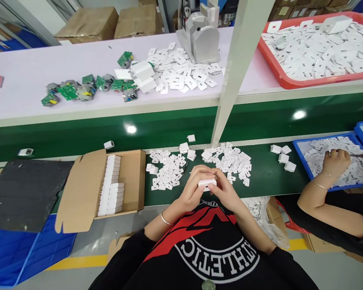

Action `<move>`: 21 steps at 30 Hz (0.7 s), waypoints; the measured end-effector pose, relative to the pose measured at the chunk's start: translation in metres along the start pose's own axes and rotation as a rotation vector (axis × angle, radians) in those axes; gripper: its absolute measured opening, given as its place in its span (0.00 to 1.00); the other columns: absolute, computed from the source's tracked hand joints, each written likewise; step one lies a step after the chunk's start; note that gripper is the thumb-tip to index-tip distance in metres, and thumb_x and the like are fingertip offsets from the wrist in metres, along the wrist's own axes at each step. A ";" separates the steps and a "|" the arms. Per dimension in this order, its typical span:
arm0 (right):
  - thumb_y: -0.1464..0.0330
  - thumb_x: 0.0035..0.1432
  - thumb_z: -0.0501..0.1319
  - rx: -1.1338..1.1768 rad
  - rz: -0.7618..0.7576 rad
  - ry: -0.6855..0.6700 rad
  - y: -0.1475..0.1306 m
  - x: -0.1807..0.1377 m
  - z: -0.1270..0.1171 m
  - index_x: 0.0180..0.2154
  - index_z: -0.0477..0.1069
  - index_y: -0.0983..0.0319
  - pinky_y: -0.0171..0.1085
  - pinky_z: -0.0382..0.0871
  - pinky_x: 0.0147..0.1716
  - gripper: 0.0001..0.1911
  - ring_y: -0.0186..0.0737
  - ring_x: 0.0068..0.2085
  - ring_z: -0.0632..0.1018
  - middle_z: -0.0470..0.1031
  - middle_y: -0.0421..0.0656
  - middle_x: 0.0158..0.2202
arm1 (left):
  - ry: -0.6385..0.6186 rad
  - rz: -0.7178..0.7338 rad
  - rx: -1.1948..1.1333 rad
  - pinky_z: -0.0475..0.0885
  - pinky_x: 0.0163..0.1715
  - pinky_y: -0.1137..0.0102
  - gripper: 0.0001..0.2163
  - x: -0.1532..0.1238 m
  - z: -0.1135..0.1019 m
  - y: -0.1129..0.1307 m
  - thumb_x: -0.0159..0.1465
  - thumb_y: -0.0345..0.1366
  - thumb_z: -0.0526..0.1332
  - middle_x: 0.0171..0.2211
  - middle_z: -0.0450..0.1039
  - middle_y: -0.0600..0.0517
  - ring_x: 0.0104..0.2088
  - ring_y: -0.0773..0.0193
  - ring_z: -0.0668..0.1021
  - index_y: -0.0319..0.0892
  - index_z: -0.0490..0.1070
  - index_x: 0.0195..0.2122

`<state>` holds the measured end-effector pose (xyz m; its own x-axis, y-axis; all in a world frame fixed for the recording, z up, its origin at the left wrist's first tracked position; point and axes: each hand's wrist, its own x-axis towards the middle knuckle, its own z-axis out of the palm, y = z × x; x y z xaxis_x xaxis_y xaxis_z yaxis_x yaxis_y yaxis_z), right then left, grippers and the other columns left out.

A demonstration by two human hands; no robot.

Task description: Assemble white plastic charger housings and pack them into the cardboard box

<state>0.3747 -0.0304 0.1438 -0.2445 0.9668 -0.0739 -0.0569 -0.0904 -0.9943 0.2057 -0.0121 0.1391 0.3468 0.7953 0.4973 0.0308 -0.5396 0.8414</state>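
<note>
Close to my chest, a white charger housing (207, 184) is held between both hands, above the front edge of the green bench. My left hand (194, 186) closes on its left side, and my right hand (225, 188) grips its right side with the thumb across the front. Fingers hide part of the housing. Just beyond my hands lie two heaps of flat white cover plates, a left heap (169, 171) and a right heap (236, 163). A few white housings (184, 148) sit between these heaps.
Left of me an open cardboard box (134, 181) holds rows of white housings. Green circuit boards (69, 92) and more plates (181, 70) lie on the upper shelf, beside a metal fixture (199, 36). A post (240, 60) rises ahead. At right, a co-worker's hand (335, 163) reaches over a blue tray (305, 169).
</note>
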 end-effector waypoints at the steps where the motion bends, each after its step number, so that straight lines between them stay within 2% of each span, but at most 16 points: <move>1: 0.48 0.66 0.65 0.044 -0.016 -0.012 0.002 0.001 0.001 0.52 0.67 0.56 0.36 0.71 0.33 0.23 0.38 0.36 0.75 0.74 0.40 0.39 | 0.001 -0.009 0.041 0.70 0.57 0.50 0.18 0.000 -0.001 0.001 0.78 0.44 0.45 0.55 0.68 0.44 0.58 0.51 0.71 0.51 0.70 0.60; 3: 0.49 0.66 0.65 0.068 -0.055 0.037 0.004 0.001 0.003 0.52 0.67 0.56 0.37 0.74 0.38 0.23 0.39 0.40 0.77 0.75 0.42 0.43 | -0.006 -0.058 0.156 0.71 0.56 0.52 0.19 -0.001 -0.004 0.001 0.78 0.46 0.45 0.58 0.63 0.43 0.59 0.51 0.69 0.52 0.70 0.61; 5: 0.49 0.64 0.67 0.059 -0.078 0.102 0.005 0.001 0.004 0.52 0.67 0.56 0.39 0.75 0.41 0.24 0.41 0.43 0.78 0.76 0.43 0.44 | -0.050 -0.099 0.245 0.70 0.55 0.53 0.21 -0.002 -0.007 -0.002 0.78 0.49 0.45 0.58 0.62 0.43 0.57 0.51 0.69 0.52 0.69 0.63; 9: 0.48 0.62 0.69 0.044 -0.069 0.169 0.006 0.000 0.007 0.49 0.67 0.56 0.39 0.75 0.40 0.25 0.41 0.42 0.79 0.76 0.43 0.43 | -0.141 -0.119 0.187 0.71 0.45 0.61 0.22 -0.002 -0.011 -0.006 0.78 0.47 0.45 0.47 0.69 0.45 0.45 0.56 0.72 0.48 0.65 0.67; 11: 0.45 0.63 0.67 0.056 -0.080 0.170 0.005 -0.002 0.010 0.51 0.65 0.55 0.39 0.75 0.37 0.27 0.41 0.38 0.78 0.76 0.42 0.41 | -0.115 -0.098 0.154 0.70 0.42 0.63 0.21 -0.002 -0.010 -0.007 0.78 0.47 0.46 0.43 0.69 0.47 0.41 0.57 0.71 0.46 0.67 0.64; 15: 0.42 0.69 0.55 -0.015 -0.125 0.193 0.004 -0.006 0.015 0.60 0.62 0.55 0.40 0.73 0.33 0.30 0.41 0.33 0.77 0.77 0.43 0.40 | -0.075 -0.037 0.152 0.68 0.39 0.65 0.18 -0.002 -0.005 -0.005 0.78 0.47 0.48 0.39 0.68 0.49 0.39 0.58 0.70 0.46 0.70 0.59; 18: 0.43 0.70 0.55 -0.112 -0.175 0.222 0.006 -0.007 0.014 0.57 0.69 0.57 0.41 0.73 0.34 0.28 0.43 0.36 0.78 0.78 0.45 0.43 | -0.056 -0.029 0.165 0.67 0.38 0.65 0.18 -0.004 -0.002 -0.002 0.78 0.47 0.48 0.39 0.67 0.50 0.38 0.59 0.69 0.47 0.70 0.58; 21: 0.46 0.70 0.56 -0.123 -0.198 0.256 0.008 -0.005 0.012 0.54 0.71 0.57 0.41 0.73 0.36 0.25 0.44 0.38 0.79 0.79 0.45 0.43 | -0.066 -0.097 0.130 0.68 0.41 0.64 0.18 -0.005 -0.001 0.003 0.79 0.46 0.47 0.40 0.66 0.49 0.40 0.58 0.70 0.47 0.70 0.59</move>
<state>0.3637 -0.0387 0.1373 0.0113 0.9927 0.1202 0.0418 0.1197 -0.9919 0.2031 -0.0174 0.1389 0.3969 0.8277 0.3968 0.1861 -0.4959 0.8482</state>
